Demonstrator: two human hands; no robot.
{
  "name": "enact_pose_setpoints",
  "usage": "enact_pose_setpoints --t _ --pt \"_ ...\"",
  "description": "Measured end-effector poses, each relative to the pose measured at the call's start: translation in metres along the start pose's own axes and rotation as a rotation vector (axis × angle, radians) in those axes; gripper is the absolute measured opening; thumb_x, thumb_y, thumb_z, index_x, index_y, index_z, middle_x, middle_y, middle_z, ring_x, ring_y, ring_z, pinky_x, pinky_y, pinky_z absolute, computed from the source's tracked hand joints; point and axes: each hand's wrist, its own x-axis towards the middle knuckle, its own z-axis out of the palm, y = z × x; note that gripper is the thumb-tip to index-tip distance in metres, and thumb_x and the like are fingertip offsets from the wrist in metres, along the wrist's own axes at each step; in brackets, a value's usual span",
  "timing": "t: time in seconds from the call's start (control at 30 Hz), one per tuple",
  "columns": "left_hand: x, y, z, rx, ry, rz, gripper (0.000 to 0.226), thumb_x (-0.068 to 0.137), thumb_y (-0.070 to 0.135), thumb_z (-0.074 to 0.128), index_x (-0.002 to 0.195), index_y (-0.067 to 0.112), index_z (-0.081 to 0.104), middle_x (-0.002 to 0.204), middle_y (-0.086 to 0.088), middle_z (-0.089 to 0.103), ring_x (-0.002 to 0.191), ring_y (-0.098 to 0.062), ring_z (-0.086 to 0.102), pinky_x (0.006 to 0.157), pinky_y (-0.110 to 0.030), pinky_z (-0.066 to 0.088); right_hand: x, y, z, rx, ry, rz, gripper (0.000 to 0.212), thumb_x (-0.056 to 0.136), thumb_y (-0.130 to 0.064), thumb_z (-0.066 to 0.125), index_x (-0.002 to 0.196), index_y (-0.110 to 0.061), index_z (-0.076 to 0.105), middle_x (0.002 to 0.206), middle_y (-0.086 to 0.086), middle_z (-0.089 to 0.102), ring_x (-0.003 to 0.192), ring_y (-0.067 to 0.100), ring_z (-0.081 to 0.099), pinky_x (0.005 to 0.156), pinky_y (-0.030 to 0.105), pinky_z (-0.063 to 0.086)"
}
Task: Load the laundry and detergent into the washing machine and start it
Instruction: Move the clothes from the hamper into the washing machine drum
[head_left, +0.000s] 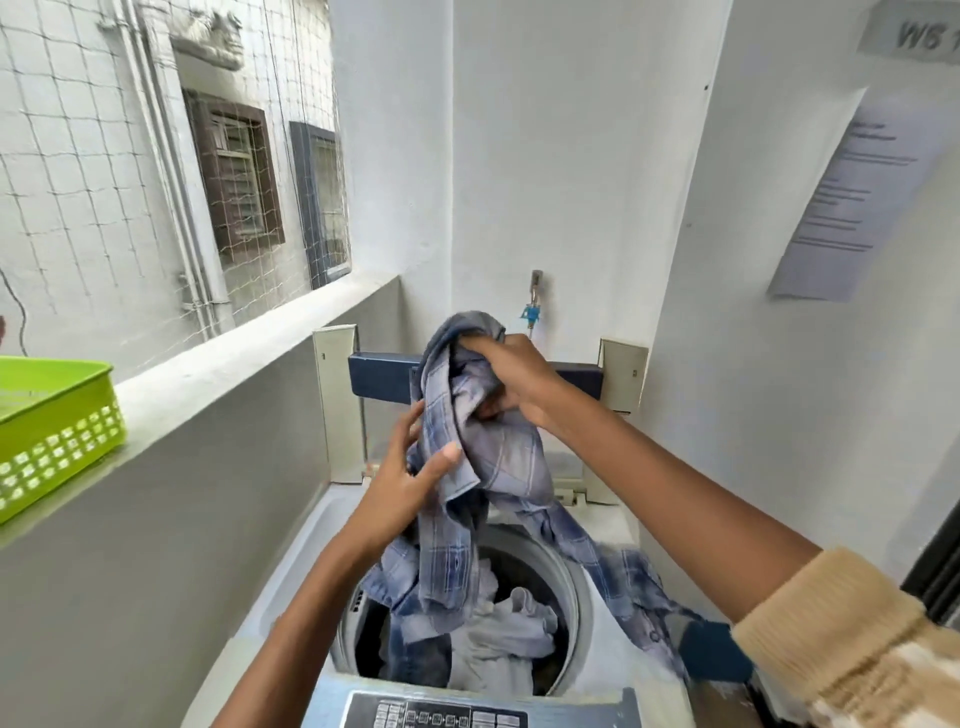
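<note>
A top-loading washing machine (613, 535) stands below me with its lid (379, 384) folded upright at the back. A blue plaid shirt (509, 467) hangs over the open drum. My right hand (511, 379) grips the shirt's bunched top, raised above the drum. My left hand (410, 478) pinches a lower fold of the same shirt between thumb and fingers. One sleeve trails over the drum's right rim. Inside the drum lie pale grey clothes (514, 634) and a darker blue garment. The control panel (441, 714) runs along the near edge.
A green plastic basket (57, 431) sits on the concrete ledge (249, 358) to the left. A water tap (535, 301) with a blue fitting is on the back wall. A printed notice (852, 197) hangs on the right wall, close beside the machine.
</note>
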Motion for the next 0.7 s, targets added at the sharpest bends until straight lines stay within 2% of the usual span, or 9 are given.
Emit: enact_pose_setpoints --t 0.03,0.13,0.2,0.3,0.37,0.43,0.5,0.6,0.7 --pt "0.002 -0.001 0.004 0.002 0.004 -0.009 0.091 0.059 0.064 0.071 0.135 0.027 0.038 0.132 0.006 0.05 0.12 -0.006 0.051 0.101 -0.03 0.043 -0.002 0.0 0.0 -0.022 -0.042 0.013 0.016 0.087 -0.026 0.061 0.079 -0.012 0.057 0.069 0.007 0.06 0.055 0.023 0.058 0.049 0.029 0.051" --pt "0.009 -0.007 0.001 -0.078 0.258 -0.025 0.012 0.087 0.023 0.062 0.099 0.017 0.062 0.091 0.005 0.072 0.093 -0.017 0.062 0.074 -0.021 0.053 -0.006 0.001 -0.008 -0.065 -0.144 0.016 0.013 0.082 -0.017 0.068 0.088 -0.011 0.058 0.075 0.007 0.061 0.052 0.021 0.058 0.045 0.027 0.054" --pt "0.013 -0.009 -0.011 -0.177 0.363 -0.099 0.018 0.095 0.017 0.049 0.083 0.019 0.063 0.065 0.012 0.07 0.075 -0.014 0.06 0.061 -0.02 0.051 -0.003 0.005 -0.019 -0.15 -0.14 0.012 0.023 0.077 -0.01 0.072 0.093 -0.009 0.055 0.078 0.007 0.058 0.049 0.017 0.055 0.046 0.027 0.054" --pt "0.015 -0.009 -0.027 -0.139 0.341 -0.101 0.027 0.097 0.013 0.042 0.078 0.02 0.059 0.053 0.015 0.065 0.054 0.002 0.057 0.049 -0.011 0.046 0.004 0.014 -0.039 -0.557 -0.016 -0.119 0.034 0.07 -0.014 0.08 0.076 -0.012 0.046 0.067 0.001 0.048 0.049 0.015 0.051 0.046 0.032 0.051" --pt "0.016 -0.007 -0.028 -0.042 0.316 -0.079 0.03 0.097 0.009 0.041 0.074 0.02 0.057 0.056 0.013 0.063 0.049 0.008 0.054 0.047 -0.005 0.041 0.007 0.022 -0.048 -0.955 0.004 -0.221 0.043 0.066 -0.028 0.081 0.065 -0.015 0.041 0.06 -0.003 0.045 0.056 0.016 0.049 0.047 0.03 0.038" --pt "0.02 -0.005 -0.028 0.007 0.324 -0.052 0.031 0.096 0.006 0.042 0.073 0.02 0.058 0.071 0.008 0.061 0.063 0.0 0.055 0.053 -0.003 0.041 0.007 0.03 -0.05 -1.213 0.014 -0.276 0.048 0.065 -0.041 0.079 0.059 -0.019 0.037 0.06 -0.007 0.044 0.066 0.018 0.049 0.048 0.025 0.026" --pt "0.023 -0.002 -0.03 0.021 0.338 -0.056 0.031 0.096 0.007 0.042 0.072 0.019 0.058 0.069 0.005 0.059 0.064 -0.006 0.051 0.053 -0.006 0.04 0.007 0.037 -0.05 -1.306 -0.011 -0.292 0.05 0.065 -0.045 0.078 0.057 -0.02 0.036 0.061 -0.007 0.043 0.069 0.019 0.049 0.049 0.024 0.025" --pt "0.027 0.006 -0.032 0.027 0.365 -0.068 0.031 0.096 0.011 0.043 0.068 0.015 0.055 0.049 0.01 0.058 0.045 0.003 0.049 0.044 -0.008 0.038 0.006 0.04 -0.047 -1.318 -0.094 -0.284 0.05 0.065 -0.043 0.079 0.056 -0.017 0.037 0.059 -0.006 0.042 0.065 0.019 0.045 0.049 0.025 0.025" --pt "0.03 0.014 -0.034 0.025 0.429 -0.073 0.026 0.096 0.018 0.044 0.072 0.011 0.051 0.059 0.0 0.051 0.05 -0.004 0.047 0.041 -0.009 0.034 0.004 0.038 -0.047 -1.304 -0.177 -0.31 0.039 0.07 -0.043 0.074 0.067 -0.014 0.048 0.066 -0.001 0.05 0.066 0.02 0.047 0.052 0.028 0.026"
